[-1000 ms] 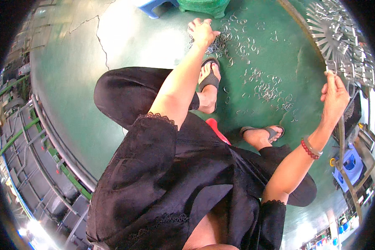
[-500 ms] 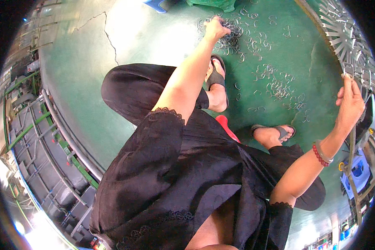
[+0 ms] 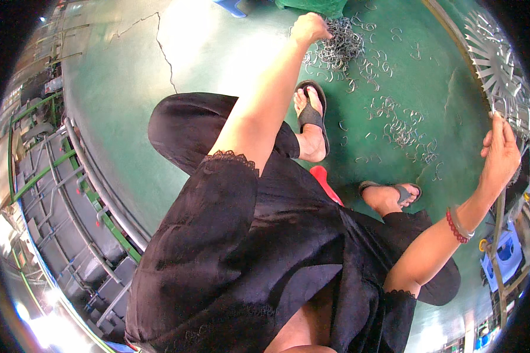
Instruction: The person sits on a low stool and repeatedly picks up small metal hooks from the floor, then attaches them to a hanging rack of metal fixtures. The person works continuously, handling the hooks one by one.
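Observation:
My left hand (image 3: 311, 28) is at the left edge of a heap of small curved metal pieces (image 3: 344, 46) on the floor. Its fingers are curled closed, and anything inside them is hidden. Over on the far right, my right hand (image 3: 502, 150) pinches a small bent metal piece (image 3: 497, 106) between thumb and fingertips. That piece is close to a row of flat metal strips (image 3: 490, 62) fanned out along a frame; whether they touch I cannot tell.
More curved pieces (image 3: 403, 130) lie scattered on the green floor (image 3: 394, 76). A green stool or tub (image 3: 315, 5) stands behind the heap. My sandalled feet (image 3: 312, 117) are below it. A blue plastic stool (image 3: 503, 256) is at right, pipe racks (image 3: 91, 200) at left.
My left hand has drawn slightly up and left from the heap, showing more of it, and its fingers are more curled. My right hand stays by the strips. The whole view has shifted a little.

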{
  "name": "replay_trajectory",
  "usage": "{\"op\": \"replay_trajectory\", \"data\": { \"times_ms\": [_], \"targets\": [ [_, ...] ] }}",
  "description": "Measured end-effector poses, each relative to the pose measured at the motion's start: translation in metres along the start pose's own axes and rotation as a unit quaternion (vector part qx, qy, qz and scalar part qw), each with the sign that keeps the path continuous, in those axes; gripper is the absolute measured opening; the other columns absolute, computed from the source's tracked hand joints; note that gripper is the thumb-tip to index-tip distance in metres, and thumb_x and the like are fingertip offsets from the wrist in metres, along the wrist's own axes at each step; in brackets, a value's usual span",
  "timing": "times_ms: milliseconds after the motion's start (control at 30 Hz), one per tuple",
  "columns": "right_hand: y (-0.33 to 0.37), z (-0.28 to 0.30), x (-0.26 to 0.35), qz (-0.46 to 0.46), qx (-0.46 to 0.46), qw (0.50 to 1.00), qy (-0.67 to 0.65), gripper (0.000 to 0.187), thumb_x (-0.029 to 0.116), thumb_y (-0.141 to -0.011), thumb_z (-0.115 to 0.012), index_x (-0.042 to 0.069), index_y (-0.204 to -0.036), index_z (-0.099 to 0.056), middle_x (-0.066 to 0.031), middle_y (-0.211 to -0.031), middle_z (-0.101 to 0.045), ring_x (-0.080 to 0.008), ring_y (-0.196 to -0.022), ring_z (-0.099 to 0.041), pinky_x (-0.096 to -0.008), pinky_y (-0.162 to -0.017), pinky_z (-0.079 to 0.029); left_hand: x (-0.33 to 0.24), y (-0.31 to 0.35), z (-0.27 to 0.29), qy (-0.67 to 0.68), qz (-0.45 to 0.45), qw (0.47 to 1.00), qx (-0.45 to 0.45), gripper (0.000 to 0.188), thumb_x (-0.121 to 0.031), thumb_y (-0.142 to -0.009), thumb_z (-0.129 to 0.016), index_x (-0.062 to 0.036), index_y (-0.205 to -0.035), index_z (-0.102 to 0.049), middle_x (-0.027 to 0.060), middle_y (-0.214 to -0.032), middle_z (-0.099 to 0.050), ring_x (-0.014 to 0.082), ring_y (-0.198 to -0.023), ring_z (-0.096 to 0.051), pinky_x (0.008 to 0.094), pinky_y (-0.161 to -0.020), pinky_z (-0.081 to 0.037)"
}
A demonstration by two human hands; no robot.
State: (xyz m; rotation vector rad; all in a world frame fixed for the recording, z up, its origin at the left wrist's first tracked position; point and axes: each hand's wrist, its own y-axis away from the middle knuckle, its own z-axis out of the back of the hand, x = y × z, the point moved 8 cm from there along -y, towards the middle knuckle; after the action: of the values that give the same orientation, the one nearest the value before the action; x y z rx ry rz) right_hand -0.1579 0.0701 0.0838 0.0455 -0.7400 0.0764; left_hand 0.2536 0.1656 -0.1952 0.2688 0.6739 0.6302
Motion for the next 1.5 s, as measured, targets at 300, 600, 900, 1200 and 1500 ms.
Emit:
{"op": "replay_trajectory", "data": {
  "times_ms": [300,600,900,1200,1500],
  "targets": [
    [-0.003,-0.001,-0.005,0.001,0.013,0.999,-0.033,0.024,0.028,-0.087,-0.059,0.007,-0.091,-0.069,0.0034,-0.053,-0.046,-0.0021,-0.045,-0.037,-0.0187,-0.041,-0.027,0.026,0.025,-0.067,-0.126,-0.012,0.987,0.1,0.021,-0.032,-0.067,-0.073,-0.0124,-0.075,-0.072,0.0085,-0.078,-0.068,0.0221,-0.075,-0.066,0.0357,-0.073,-0.052],
    [-0.002,-0.001,-0.002,-0.009,0.011,0.999,-0.033,0.022,0.026,-0.087,-0.059,0.008,-0.093,-0.069,0.0042,-0.053,-0.045,-0.0017,-0.044,-0.037,-0.0181,-0.04,-0.027,-0.032,0.062,-0.069,-0.072,-0.07,0.994,-0.032,0.012,-0.024,-0.07,-0.07,-0.0172,-0.08,-0.072,0.0117,-0.078,-0.067,0.0288,-0.076,-0.065,0.0378,-0.072,-0.051],
    [0.0,-0.006,0.001,-0.006,0.007,0.998,-0.058,0.022,0.026,-0.087,-0.06,0.007,-0.093,-0.069,0.0038,-0.052,-0.046,-0.0017,-0.044,-0.037,-0.018,-0.04,-0.027,-0.004,0.066,-0.086,-0.034,-0.077,0.996,-0.025,0.014,-0.013,-0.067,-0.067,-0.0128,-0.08,-0.068,0.0104,-0.08,-0.065,0.0279,-0.083,-0.062,0.0378,-0.075,-0.049],
    [-0.003,-0.008,0.003,-0.002,0.002,0.998,-0.06,0.022,0.026,-0.086,-0.06,0.007,-0.092,-0.069,0.004,-0.052,-0.046,-0.0017,-0.044,-0.037,-0.0181,-0.04,-0.027,-0.028,0.086,-0.083,-0.072,-0.02,0.996,-0.043,0.012,-0.019,-0.072,-0.066,-0.009,-0.078,-0.068,0.014,-0.079,-0.065,0.0319,-0.075,-0.064,0.039,-0.07,-0.051],
    [0.002,-0.008,0.009,-0.011,0.014,0.997,-0.077,0.021,0.025,-0.086,-0.061,0.006,-0.089,-0.069,0.0041,-0.051,-0.045,-0.0019,-0.043,-0.036,-0.0178,-0.04,-0.026,-0.014,0.082,-0.105,-0.168,-0.039,0.977,-0.124,0.023,-0.018,-0.074,-0.062,0.0012,-0.086,-0.059,0.0196,-0.088,-0.061,0.0324,-0.084,-0.062,0.0392,-0.071,-0.051]
  ]
}}
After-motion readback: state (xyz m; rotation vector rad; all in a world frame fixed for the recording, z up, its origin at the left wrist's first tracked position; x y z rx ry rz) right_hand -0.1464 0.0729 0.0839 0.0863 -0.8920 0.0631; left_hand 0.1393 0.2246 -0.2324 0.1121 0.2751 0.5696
